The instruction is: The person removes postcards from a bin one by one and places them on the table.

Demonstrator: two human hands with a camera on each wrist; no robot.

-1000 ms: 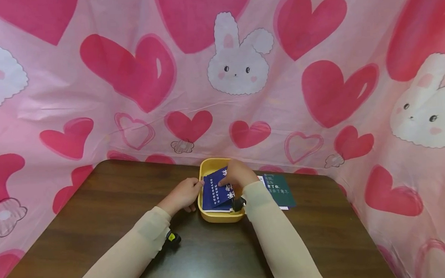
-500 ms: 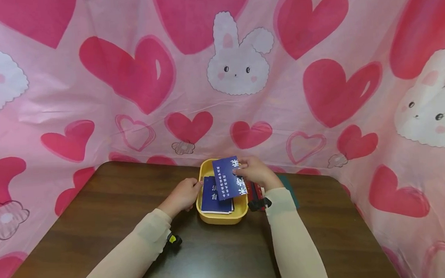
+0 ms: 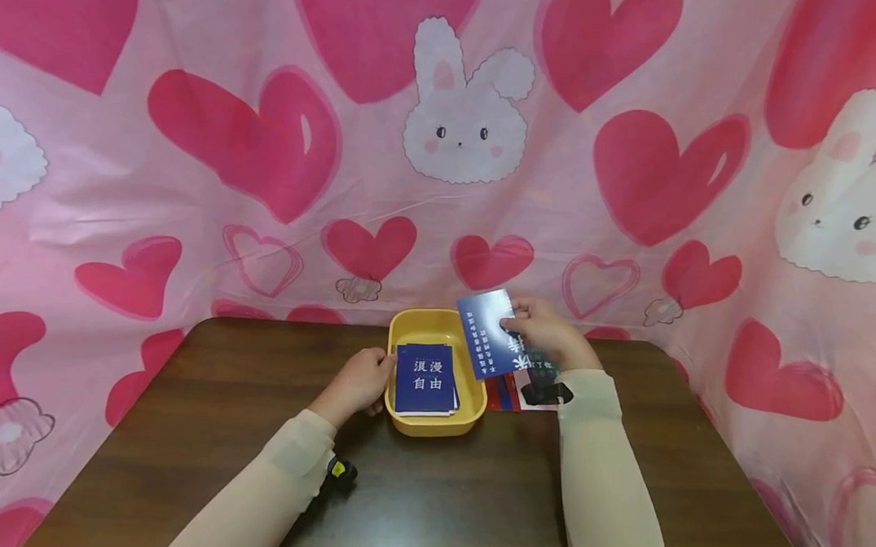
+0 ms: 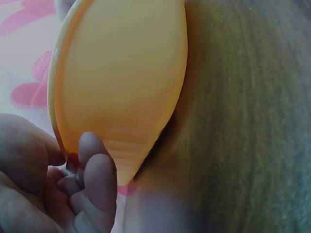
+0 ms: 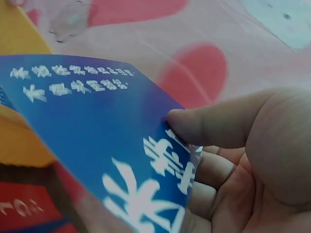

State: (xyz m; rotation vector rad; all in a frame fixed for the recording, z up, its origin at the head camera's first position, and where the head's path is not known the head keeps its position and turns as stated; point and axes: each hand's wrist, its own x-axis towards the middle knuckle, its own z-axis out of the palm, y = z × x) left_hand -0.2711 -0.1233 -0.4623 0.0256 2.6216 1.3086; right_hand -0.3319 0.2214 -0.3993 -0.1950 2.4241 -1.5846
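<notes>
A yellow plastic basket (image 3: 445, 427) stands on the table with a stack of blue cards (image 3: 425, 380) in its left part; the top card has large white characters. My left hand (image 3: 358, 383) pinches the basket's left rim, thumb over the edge and fingers outside against the wall (image 4: 121, 77). Just right of the basket, raised above its right edge, a blue card (image 3: 485, 333) with white lettering is pinched by my right hand (image 3: 556, 335). In the right wrist view the thumb (image 5: 209, 127) presses the card's face and the fingers lie behind it.
Under my right hand, on the table beside the basket, lie a red card (image 3: 500, 395) and a dark green card (image 3: 541, 368), partly covered. A pink cloth with hearts and rabbits (image 3: 473, 247) hangs right behind the brown table (image 3: 419, 503).
My right hand has lifted the blue card out of the basket and carried it rightward, uncovering the stack below. My left hand stays at the rim.
</notes>
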